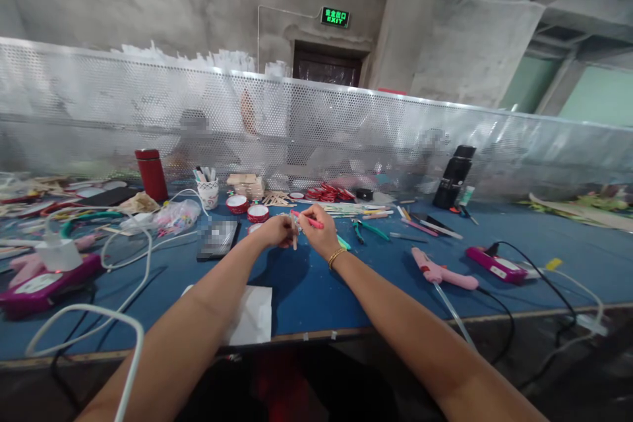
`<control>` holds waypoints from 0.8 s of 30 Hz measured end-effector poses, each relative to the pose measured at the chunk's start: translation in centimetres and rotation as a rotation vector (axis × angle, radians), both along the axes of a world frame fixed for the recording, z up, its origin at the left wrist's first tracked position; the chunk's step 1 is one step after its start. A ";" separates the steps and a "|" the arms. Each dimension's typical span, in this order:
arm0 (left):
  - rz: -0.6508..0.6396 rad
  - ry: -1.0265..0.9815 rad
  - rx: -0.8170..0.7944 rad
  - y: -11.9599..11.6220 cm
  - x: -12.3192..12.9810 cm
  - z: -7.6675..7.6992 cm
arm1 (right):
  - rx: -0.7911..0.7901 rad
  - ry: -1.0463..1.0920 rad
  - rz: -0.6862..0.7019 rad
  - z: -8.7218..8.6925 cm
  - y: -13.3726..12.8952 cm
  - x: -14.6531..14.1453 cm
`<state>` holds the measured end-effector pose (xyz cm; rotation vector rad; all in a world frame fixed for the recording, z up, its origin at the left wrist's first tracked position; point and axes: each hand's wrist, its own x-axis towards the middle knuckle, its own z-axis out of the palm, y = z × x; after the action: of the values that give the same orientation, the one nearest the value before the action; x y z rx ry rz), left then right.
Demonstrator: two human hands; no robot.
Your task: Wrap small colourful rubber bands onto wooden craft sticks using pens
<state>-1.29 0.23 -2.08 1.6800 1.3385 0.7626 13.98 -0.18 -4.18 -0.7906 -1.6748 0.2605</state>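
Observation:
My left hand is closed on a small pale craft stick, which points down from the fingertips over the blue table. A red-pink marker is gripped in my right hand, its tip end close to the upper part of the stick. I cannot make out whether the tip touches the stick. Near my left hand stand round red-and-white tins. Just right of my right wrist lies a light green marker, partly hidden by the hand. White paper lies under my left forearm.
A phone lies left of my hands, with a pen cup and red flask behind. Green-handled pliers, a pink glue gun, purple power strip and black bottle are rightward. White cable loops left.

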 end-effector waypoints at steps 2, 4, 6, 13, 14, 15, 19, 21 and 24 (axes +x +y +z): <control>0.004 0.005 0.001 0.0 0.0 0.0 | -0.005 0.000 -0.007 0.0 0.0 0.0; 0.009 0.016 -0.001 0.0 0.0 0.1 | -0.006 0.000 -0.017 0.0 0.0 0.0; 0.006 0.019 -0.011 0.0 0.0 0.1 | -0.007 0.002 -0.020 0.0 0.0 0.1; 0.003 0.010 -0.010 0.3 0.0 -0.1 | -0.003 -0.002 -0.013 0.3 -0.2 0.1; 0.001 0.013 -0.009 0.4 0.0 -0.2 | -0.006 0.003 -0.014 0.3 -0.2 0.1; 0.001 0.015 -0.008 0.4 0.0 -0.2 | -0.009 0.007 -0.016 0.3 -0.2 0.1; -0.006 0.009 0.004 0.6 0.0 -0.4 | -0.004 0.008 -0.023 0.3 -0.2 0.1; -0.009 0.009 0.001 0.6 0.0 -0.3 | -0.006 0.002 -0.024 0.3 -0.2 0.1; -0.007 0.007 -0.010 0.6 -0.1 -0.3 | -0.009 0.005 -0.029 0.4 -0.2 0.2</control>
<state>-1.36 0.80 -2.35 1.6802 1.3390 0.7455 14.17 -0.38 -3.83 -0.8196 -1.6573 0.2493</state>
